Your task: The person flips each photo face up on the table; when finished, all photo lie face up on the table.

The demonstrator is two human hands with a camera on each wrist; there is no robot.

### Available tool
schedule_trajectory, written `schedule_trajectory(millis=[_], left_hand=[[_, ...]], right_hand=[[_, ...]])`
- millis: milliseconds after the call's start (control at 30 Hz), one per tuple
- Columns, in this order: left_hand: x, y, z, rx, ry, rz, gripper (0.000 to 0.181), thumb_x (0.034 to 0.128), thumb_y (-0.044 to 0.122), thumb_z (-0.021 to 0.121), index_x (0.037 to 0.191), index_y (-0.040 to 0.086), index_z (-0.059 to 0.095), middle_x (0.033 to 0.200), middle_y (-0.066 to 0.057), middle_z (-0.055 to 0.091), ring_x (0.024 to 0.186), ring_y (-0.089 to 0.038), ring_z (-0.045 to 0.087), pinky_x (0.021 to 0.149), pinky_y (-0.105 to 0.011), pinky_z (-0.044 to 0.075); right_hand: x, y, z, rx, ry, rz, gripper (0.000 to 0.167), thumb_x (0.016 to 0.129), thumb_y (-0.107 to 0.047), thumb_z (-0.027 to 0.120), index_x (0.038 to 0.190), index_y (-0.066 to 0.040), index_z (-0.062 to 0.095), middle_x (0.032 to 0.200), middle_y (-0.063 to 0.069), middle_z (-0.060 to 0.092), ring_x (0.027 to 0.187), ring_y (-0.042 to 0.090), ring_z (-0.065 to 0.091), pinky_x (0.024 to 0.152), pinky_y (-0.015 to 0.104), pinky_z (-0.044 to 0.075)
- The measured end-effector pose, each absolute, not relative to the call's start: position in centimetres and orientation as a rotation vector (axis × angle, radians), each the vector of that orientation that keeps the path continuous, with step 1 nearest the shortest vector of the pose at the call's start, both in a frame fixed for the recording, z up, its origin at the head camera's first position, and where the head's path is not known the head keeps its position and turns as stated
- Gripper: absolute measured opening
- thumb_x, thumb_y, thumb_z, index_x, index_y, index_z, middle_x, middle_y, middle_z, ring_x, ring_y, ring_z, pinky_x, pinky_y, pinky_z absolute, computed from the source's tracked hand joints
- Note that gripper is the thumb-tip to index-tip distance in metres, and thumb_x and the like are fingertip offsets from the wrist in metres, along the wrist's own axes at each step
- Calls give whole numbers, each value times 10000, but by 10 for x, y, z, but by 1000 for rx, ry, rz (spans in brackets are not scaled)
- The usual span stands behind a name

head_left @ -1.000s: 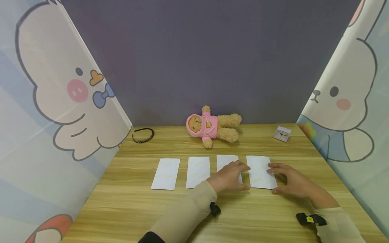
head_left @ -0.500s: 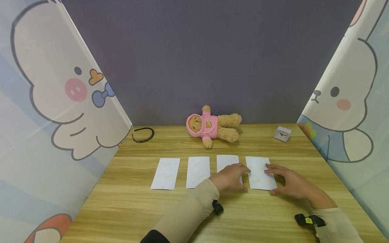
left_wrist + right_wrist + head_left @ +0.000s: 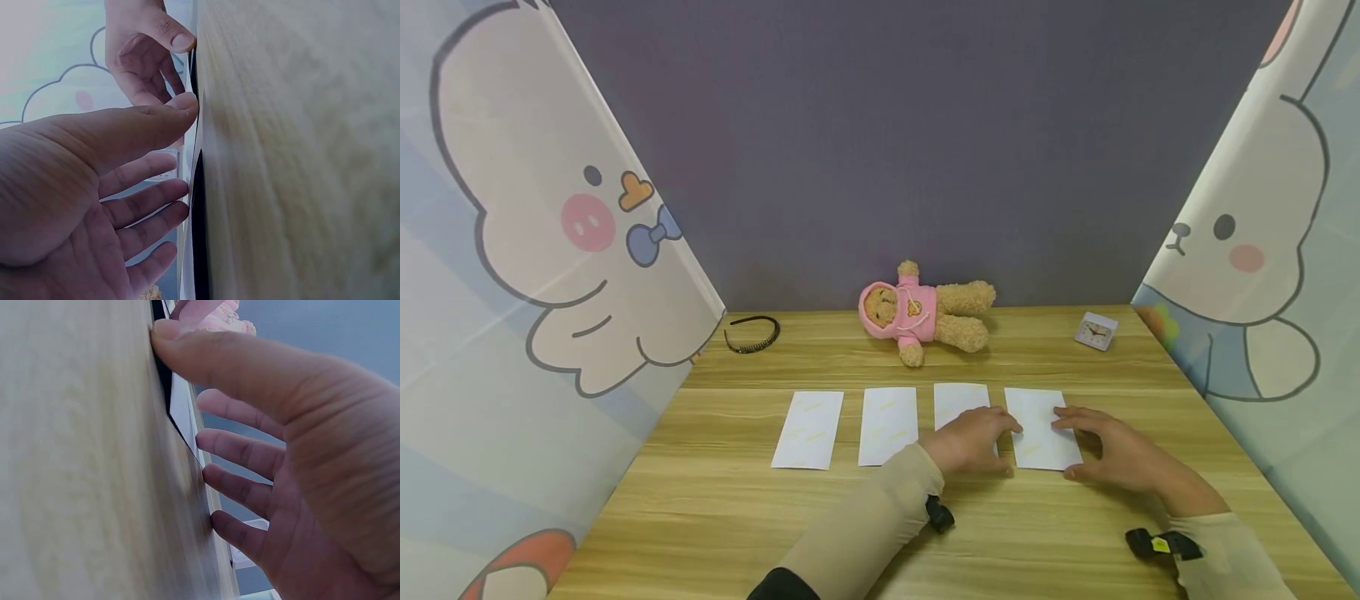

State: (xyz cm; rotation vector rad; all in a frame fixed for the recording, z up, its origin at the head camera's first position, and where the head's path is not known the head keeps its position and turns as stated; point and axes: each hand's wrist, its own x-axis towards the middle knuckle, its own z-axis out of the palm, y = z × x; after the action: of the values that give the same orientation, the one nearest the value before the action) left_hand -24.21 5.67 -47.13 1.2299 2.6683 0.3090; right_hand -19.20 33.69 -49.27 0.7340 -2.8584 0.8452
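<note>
Four white rectangular cards, several in a row, lie flat on the wooden table. At the right end is one card with faint yellow marks. My right hand touches its right side with fingers spread and thumb near the lower corner. My left hand has its fingertips at that card's left edge. That hand covers part of the neighbouring card. Farther left lie another card and the leftmost card. The left wrist view shows my left fingers loosely extended; the right wrist view shows my right fingers likewise.
Behind the cards a teddy bear in a pink hoodie lies on its back. A black headband is at the far left, a small white clock at the far right. A dark panel closes the table's back, with printed side walls.
The rightmost card has shifted slightly left and toward me. My right hand has moved slightly left with it; my left hand has moved only a little.
</note>
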Motion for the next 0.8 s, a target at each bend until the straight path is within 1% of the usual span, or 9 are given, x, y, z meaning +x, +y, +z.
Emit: schedule_trajectory(millis=[33,167,267,300,400,467,567,700,800], left_hand=[[-242,57,-471,1231,2666,309,624,873,447,864,1416,233,642,1487,70,567,1382,-88,499,1118,-225,390],[-242,57,-472,1239,2670,291,605,877,457,857,1404,242,651,1499,72,553,1390,-87,493,1121,-228,389],[-242,57,-473,1256,2676,282,593,876,465,856,1392,247,663,1486,79,563,1381,-75,497,1119,-223,389],[-242,57,-473,1261,2678,282,590,875,468,857,1389,252,666,1481,82,567,1375,-71,501,1115,-222,391],[-241,58,-474,1264,2684,295,582,868,473,861,1383,276,674,1459,102,577,1353,-58,512,1104,-226,400],[-241,58,-474,1262,2687,300,576,869,479,859,1384,296,677,1457,118,574,1351,-51,510,1104,-229,400],[-241,59,-474,1277,2689,293,551,872,475,857,1368,303,692,1440,130,582,1347,-43,509,1108,-222,392],[-240,58,-475,1303,2691,269,518,877,472,853,1342,291,713,1424,125,595,1342,-40,514,1113,-199,374],[-239,58,-474,1307,2692,277,466,895,464,837,1313,292,727,1396,139,608,1321,-31,526,1105,-186,376]], right_hand=[[-192,337,-493,736,-2855,848,665,753,-410,954,1301,-108,727,1486,140,580,1356,468,504,1066,195,350],[-191,338,-493,739,-2856,883,604,791,-411,931,1278,-110,738,1496,147,571,1362,478,492,1059,173,334],[-191,338,-494,722,-2865,910,566,812,-407,919,1269,-120,750,1509,128,566,1375,455,488,1035,105,305],[-191,338,-494,729,-2866,913,558,818,-395,916,1271,-115,750,1511,129,564,1376,457,484,1029,102,309],[-191,338,-493,744,-2849,874,518,810,-370,925,1250,-145,770,1484,100,594,1345,420,515,1015,175,402],[-191,338,-492,746,-2837,836,482,795,-358,937,1216,-177,788,1458,75,619,1312,386,541,1001,257,461],[-191,337,-491,739,-2836,815,382,794,-354,939,1139,-255,808,1429,47,642,1278,348,559,979,328,499],[-190,337,-489,736,-2828,833,272,806,-328,933,1050,-321,813,1404,40,657,1257,339,569,970,319,502],[-190,336,-489,751,-2808,846,233,820,-294,924,1021,-336,815,1370,34,676,1236,327,579,965,311,498]])
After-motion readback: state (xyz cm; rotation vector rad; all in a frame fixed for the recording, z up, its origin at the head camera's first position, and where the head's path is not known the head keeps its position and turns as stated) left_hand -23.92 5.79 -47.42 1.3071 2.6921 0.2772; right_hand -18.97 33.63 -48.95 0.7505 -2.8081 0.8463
